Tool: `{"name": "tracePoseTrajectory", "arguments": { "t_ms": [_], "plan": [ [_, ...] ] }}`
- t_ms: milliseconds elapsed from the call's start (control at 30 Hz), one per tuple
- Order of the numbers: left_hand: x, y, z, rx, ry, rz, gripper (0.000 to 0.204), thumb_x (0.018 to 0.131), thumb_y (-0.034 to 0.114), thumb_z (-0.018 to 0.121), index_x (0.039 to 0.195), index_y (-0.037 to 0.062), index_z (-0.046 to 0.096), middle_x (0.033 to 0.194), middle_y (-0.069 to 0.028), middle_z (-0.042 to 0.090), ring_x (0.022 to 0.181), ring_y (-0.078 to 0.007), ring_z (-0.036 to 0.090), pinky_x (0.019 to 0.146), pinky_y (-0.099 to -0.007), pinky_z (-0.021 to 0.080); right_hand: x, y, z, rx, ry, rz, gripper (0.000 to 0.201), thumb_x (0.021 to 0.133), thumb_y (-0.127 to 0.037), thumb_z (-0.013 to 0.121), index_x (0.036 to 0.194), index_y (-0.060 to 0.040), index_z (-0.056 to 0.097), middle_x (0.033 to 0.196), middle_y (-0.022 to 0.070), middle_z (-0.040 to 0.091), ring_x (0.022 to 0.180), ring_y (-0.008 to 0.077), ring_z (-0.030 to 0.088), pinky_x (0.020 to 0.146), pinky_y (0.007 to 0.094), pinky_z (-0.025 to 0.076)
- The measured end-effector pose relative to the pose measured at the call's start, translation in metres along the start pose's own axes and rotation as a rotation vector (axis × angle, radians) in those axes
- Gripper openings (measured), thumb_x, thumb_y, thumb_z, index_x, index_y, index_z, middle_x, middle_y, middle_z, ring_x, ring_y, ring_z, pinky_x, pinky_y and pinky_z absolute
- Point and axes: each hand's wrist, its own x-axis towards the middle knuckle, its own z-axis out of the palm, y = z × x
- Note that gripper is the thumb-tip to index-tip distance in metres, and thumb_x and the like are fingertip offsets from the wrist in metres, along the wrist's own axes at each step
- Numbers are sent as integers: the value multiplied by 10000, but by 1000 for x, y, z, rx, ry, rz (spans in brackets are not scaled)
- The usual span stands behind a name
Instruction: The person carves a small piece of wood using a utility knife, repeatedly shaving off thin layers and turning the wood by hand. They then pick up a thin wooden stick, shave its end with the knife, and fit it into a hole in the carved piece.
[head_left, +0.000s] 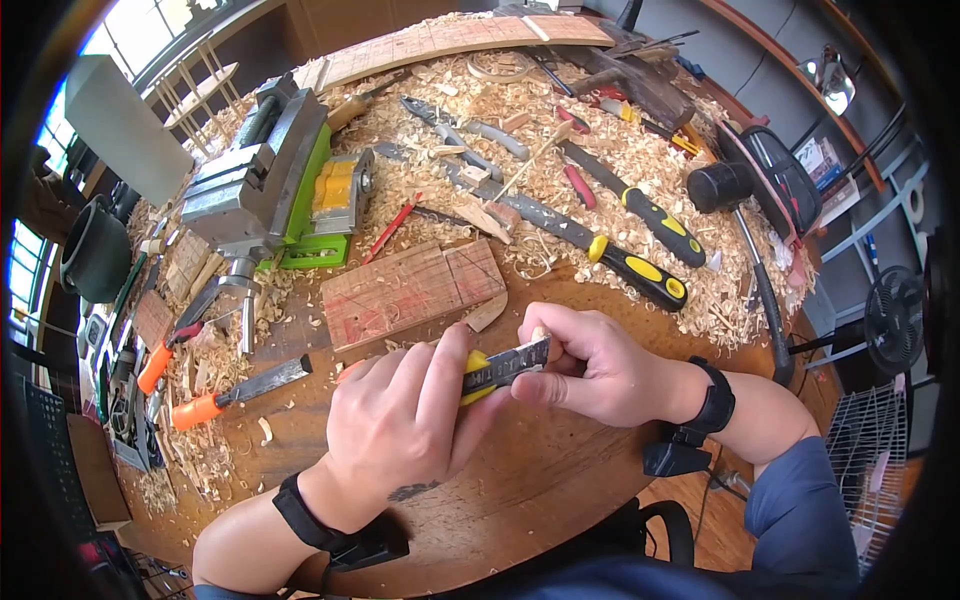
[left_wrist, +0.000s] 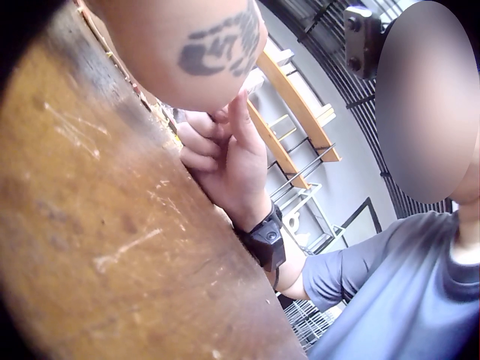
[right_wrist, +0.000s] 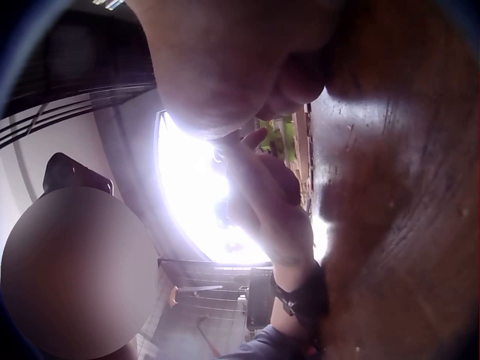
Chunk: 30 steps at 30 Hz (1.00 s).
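Close over the bench's front half, my left hand point(head_left: 395, 420) grips a utility knife point(head_left: 507, 366) with a yellow body and a dark grey, lettered metal front. The knife points right, toward my right hand point(head_left: 610, 370). Thumb and fingers of the right hand pinch a small pale piece of wood point(head_left: 540, 333) at the knife's front end; most of it is hidden by the fingers. Just beyond the hands lies a flat wooden board point(head_left: 410, 298) with red marks. In the left wrist view, the right hand point(left_wrist: 240, 169) shows curled fingers and a raised thumb.
A metal vise point(head_left: 245, 190) stands at the back left beside a green-based clamp point(head_left: 318, 215). Orange-handled chisels point(head_left: 245, 392) lie at left. Yellow-black-handled files point(head_left: 640, 272), pliers point(head_left: 450, 130) and a black mallet point(head_left: 720, 187) lie among wood shavings point(head_left: 640, 150).
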Motion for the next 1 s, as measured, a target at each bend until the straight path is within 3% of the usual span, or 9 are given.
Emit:
{"name": "tracePoseTrajectory", "arguments": {
  "t_ms": [100,167,667,800,1000],
  "plan": [
    [0,-1,0,-6,-12,16,546,936,370,822,1249,-57,689,754,-57,643,579,-192,636,534,-326,502,1,1,3,93,15,-18,356,1052,-329,786,1100,-108,510,819,-68,500,691,17,395,594,238,322],
    [0,-1,1,-15,-10,27,549,936,371,822,1250,-59,689,761,-58,649,588,-190,642,535,-326,504,2,-2,6,183,52,-6,385,1048,-359,789,1137,-68,553,716,-16,449,674,67,404,603,285,349],
    [1,0,1,4,-9,51,568,938,363,821,1266,-80,682,780,-56,640,595,-185,636,532,-317,500,-1,-5,4,57,68,28,377,1031,-357,810,1034,-57,581,623,2,461,583,71,401,533,303,317],
    [0,0,2,-6,8,1,552,933,367,824,1251,-62,684,743,-49,624,565,-185,620,526,-320,493,-1,-6,5,-63,84,13,385,1031,-354,811,1001,-54,571,637,-1,469,588,67,399,534,298,325],
    [0,-2,1,-22,-4,26,553,927,368,827,1247,-59,680,767,-56,643,576,-185,629,530,-324,496,1,0,5,81,74,-35,383,1046,-354,792,1074,-64,543,709,-21,490,648,58,425,568,289,353]
  ]
}}
